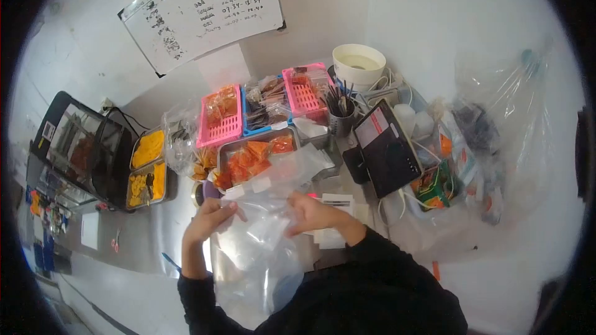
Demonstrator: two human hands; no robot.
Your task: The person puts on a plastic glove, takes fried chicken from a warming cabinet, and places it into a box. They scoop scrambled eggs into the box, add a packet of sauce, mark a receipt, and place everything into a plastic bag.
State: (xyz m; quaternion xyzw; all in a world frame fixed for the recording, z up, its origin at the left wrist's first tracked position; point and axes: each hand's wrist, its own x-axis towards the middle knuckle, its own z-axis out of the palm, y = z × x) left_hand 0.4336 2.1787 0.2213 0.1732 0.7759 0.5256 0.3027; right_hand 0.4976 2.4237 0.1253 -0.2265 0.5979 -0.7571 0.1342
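clear bag (264,254) between both hands

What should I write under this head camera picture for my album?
Left hand and right hand grip a clear plastic bag near a metal tray of orange snacks.

On my right hand (313,214) the fingertips vanish behind the crumpled plastic bag (261,254), so their hold is unclear. Writing on the far whiteboard (202,9) is too small to read, as is the tablet (388,146) screen on the right.
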